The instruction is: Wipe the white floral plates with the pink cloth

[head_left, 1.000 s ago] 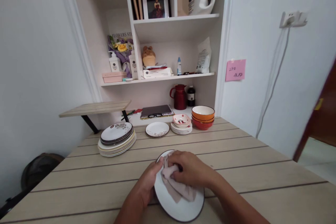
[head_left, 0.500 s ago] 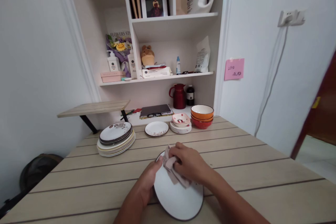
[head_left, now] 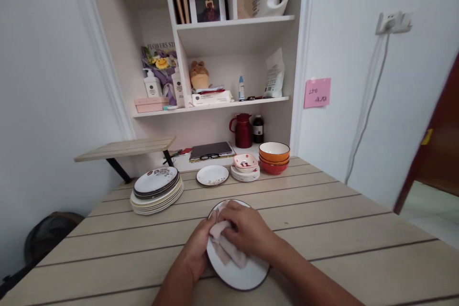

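Note:
A white plate (head_left: 247, 275) with a dark rim is tilted over the near part of the wooden table. Its left edge is gripped by my left hand (head_left: 198, 244), thumb on the upper face and the other fingers hidden beneath. My right hand (head_left: 251, 229) is closed on a pale pink cloth (head_left: 227, 244), which lies bunched against the plate's face close to my left thumb. Beyond them, a smaller plate with a floral pattern (head_left: 213, 175) rests flat on the table.
A stack of plates (head_left: 158, 191) stands at the left, by a raised wooden stand (head_left: 125, 148). Small dishes (head_left: 245, 167) and stacked orange and red bowls (head_left: 274, 158) sit at the back. Behind are a red jug (head_left: 244, 131) and shelves (head_left: 233, 24).
My right hand and the cloth have moved left across the plate, nearer my left thumb. The plate has shifted slightly left and up in view, still held by my left hand.

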Action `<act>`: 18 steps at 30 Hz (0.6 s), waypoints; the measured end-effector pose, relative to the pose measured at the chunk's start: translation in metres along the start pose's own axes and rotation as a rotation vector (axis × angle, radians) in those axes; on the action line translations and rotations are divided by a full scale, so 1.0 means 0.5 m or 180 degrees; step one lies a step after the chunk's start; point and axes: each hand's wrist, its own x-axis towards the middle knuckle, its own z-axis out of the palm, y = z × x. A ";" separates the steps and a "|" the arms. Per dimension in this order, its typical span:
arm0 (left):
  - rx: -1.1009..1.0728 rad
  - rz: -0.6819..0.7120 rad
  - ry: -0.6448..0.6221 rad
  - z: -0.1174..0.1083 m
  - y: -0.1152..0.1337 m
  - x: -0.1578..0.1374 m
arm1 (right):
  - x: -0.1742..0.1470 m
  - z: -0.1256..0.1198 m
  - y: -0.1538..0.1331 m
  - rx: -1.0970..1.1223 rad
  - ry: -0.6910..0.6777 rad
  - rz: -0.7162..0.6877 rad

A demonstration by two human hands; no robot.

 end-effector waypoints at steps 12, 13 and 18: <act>-0.0086 0.0086 0.0151 0.004 0.004 -0.012 | -0.004 -0.027 0.029 -0.0459 -0.0079 0.0247; -0.0132 0.0103 0.0139 0.003 0.003 -0.010 | -0.006 -0.024 0.025 -0.0365 -0.0156 0.0165; -0.0448 0.0215 0.0083 -0.012 0.002 0.006 | -0.010 -0.006 -0.002 0.0330 -0.0429 -0.0065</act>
